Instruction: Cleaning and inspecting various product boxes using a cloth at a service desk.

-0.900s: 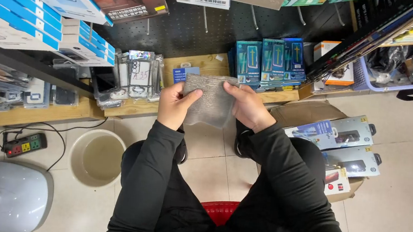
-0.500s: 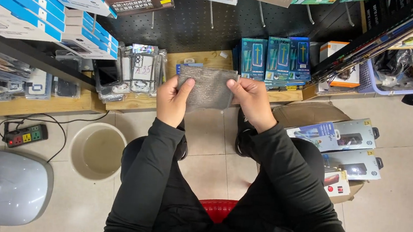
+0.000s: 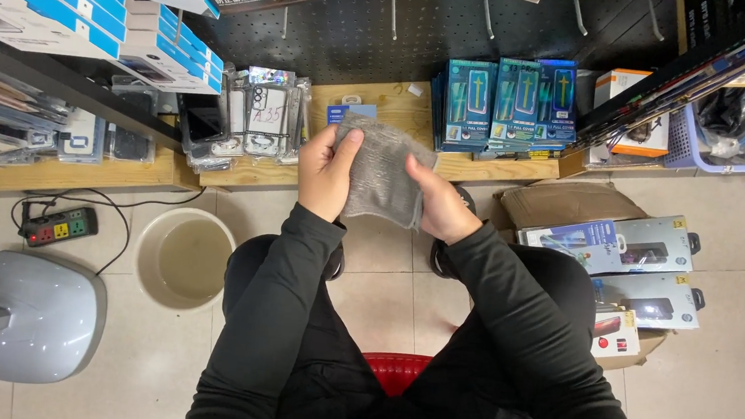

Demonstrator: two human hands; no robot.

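Note:
A grey cloth (image 3: 385, 173) is stretched between both of my hands, in front of my knees. My left hand (image 3: 327, 171) pinches its left side with the thumb on top. My right hand (image 3: 439, 203) grips its right edge. Both arms wear black sleeves. I sit on a red stool (image 3: 397, 370), whose seat shows between my legs. Behind the cloth lies a low wooden shelf (image 3: 400, 104).
Teal boxed packs (image 3: 500, 102) stand on the shelf to the right; clear phone cases (image 3: 255, 118) lean to the left. A beige bucket (image 3: 182, 258), a power strip (image 3: 58, 226) and a grey fan base (image 3: 26, 317) sit on the floor left. Boxes (image 3: 629, 259) lie on the right.
The cloth has been folded in from a wide flat sheet to a narrower piece. My hands have come closer together and shifted slightly.

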